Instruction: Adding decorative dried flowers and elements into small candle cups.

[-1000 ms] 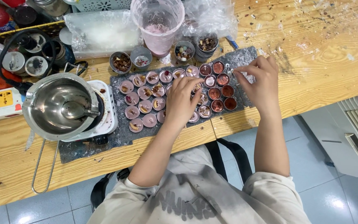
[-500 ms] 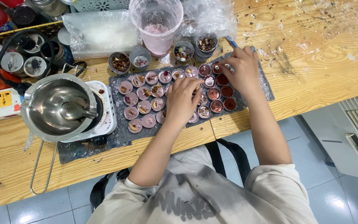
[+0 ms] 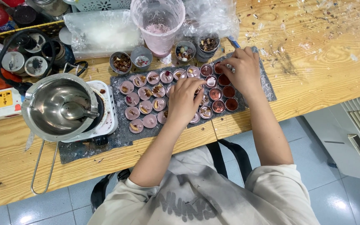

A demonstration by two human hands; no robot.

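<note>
The right hand point(image 3: 243, 73) pinches something small and pale at its fingertips over the dark red cups point(image 3: 223, 92) at the far right of the grey mat point(image 3: 121, 133), while the left hand point(image 3: 184, 100) rests fingers-down on the middle cups, its grip hidden from view. The small round cups sit in rows on the mat, the pink-filled cups point(image 3: 142, 106) on its left part. The mat lies on a paint-flecked wooden table point(image 3: 321, 54) beside a steel pot point(image 3: 59, 108) on a white hotplate point(image 3: 107, 121), above a pale tiled floor point(image 3: 321, 166).
</note>
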